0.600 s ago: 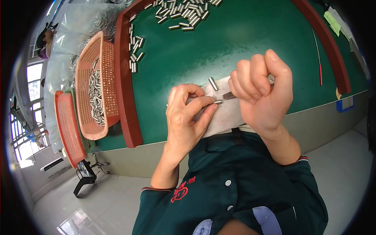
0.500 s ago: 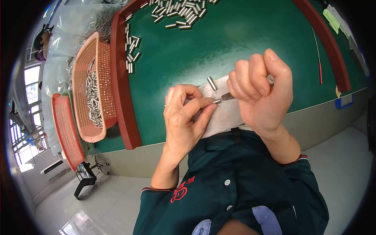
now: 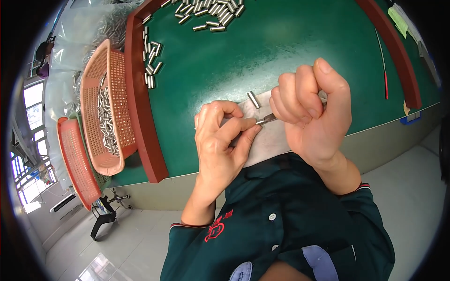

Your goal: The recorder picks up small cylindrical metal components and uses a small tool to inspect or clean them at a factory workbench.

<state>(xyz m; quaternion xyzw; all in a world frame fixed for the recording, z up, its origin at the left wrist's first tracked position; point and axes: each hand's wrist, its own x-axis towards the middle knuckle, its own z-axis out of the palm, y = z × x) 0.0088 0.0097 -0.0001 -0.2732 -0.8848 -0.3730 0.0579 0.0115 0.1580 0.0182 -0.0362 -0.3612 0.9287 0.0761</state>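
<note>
My left hand (image 3: 220, 138) pinches a small shiny metal cylinder (image 3: 260, 122) between thumb and fingertips, over a whitish cloth (image 3: 276, 140). Wrapped in a fist, my right hand (image 3: 311, 105) grips a hand tool with a narrow grey metal blade (image 3: 270, 118); its handle is mostly hidden by the fingers. The blade's tip meets the right end of the pinched cylinder, though whether it enters the end cannot be made out. A second metal cylinder (image 3: 253, 99) lies loose at the cloth's far edge, just beyond both hands.
Many metal cylinders (image 3: 218, 11) lie at the back of the green table (image 3: 304, 37), several more by the left brown border (image 3: 140, 103). Pink baskets (image 3: 123, 93) stand left of it, one holding cylinders. A thin red-handled tool (image 3: 386, 84) rests near the right border.
The tool in my right hand has moved left, closing the small gap to the pinched cylinder. The left hand keeps its pinch; the view has shifted slightly.
</note>
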